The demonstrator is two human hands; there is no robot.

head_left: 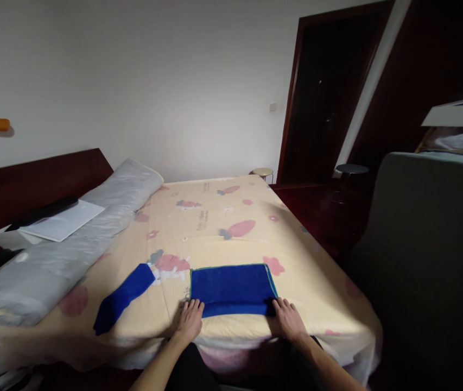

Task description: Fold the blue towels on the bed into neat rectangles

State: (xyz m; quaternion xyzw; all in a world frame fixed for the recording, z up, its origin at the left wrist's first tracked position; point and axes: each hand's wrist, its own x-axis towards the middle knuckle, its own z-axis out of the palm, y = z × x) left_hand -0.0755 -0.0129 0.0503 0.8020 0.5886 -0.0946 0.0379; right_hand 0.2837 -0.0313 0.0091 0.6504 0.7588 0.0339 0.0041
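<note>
A blue cloth with a thin green edging is spread in a rectangle near the front of the bed, its near edge turned over in a narrow fold. My left hand is at the near left corner, fingers curled closed on the fold. At the near right corner, my right hand grips the same fold with bent fingers. Both thumbs are mostly hidden. To the left lies a second blue cloth, folded into a narrow strip and apart from my hands.
The bed has a cream sheet with pink printed shapes. A rolled grey quilt lies along its left side, with a white flat item on top. A dark grey panel stands at right. Two stools, one pale, stand beyond.
</note>
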